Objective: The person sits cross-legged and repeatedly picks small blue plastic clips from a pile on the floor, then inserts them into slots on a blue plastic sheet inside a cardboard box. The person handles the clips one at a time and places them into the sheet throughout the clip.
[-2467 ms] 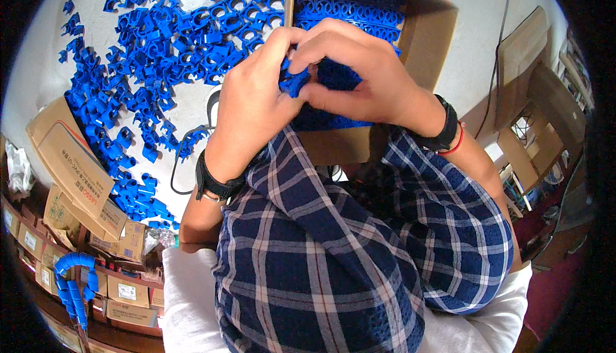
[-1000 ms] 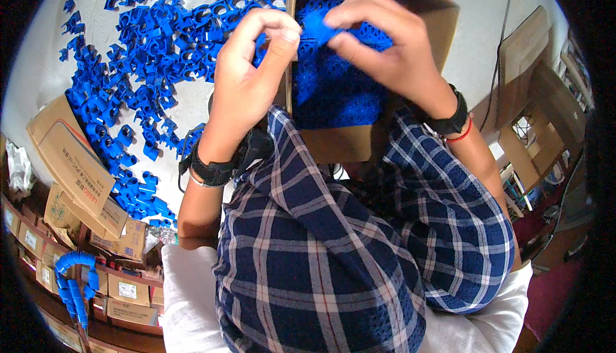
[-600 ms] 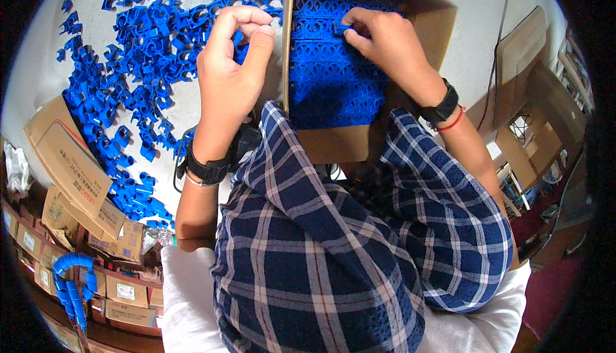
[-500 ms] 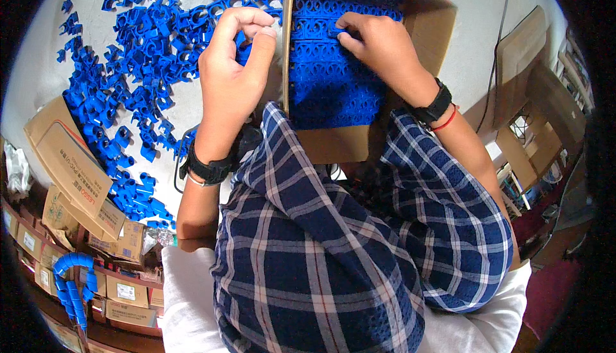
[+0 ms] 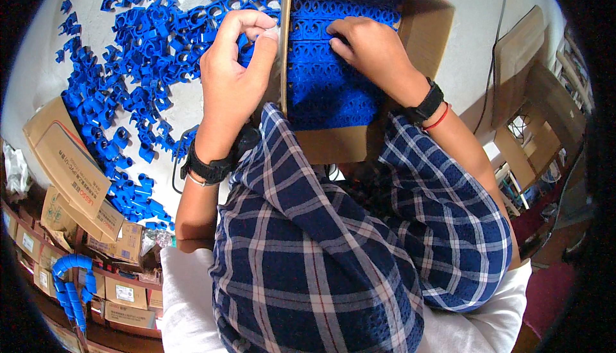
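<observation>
Pale surface [image 5: 189,100] below, our left hand [image 5: 234,64] curls, our right hand [image 5: 373,46] covers boxed clips [image 5: 309,30]; we can't make out either grip's state.

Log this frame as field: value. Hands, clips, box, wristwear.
left hand: fingers curled, beside the box's left wall; grasp unclear
right hand: over the packed clips, thumb and forefinger at a row; grasp unclear
packed clips: blue plastic pipe clips, in rows
cardboard box: open, brown
loose clips: blue, scattered left of the box
wristwear: black band on each wrist; red cord on the right
</observation>
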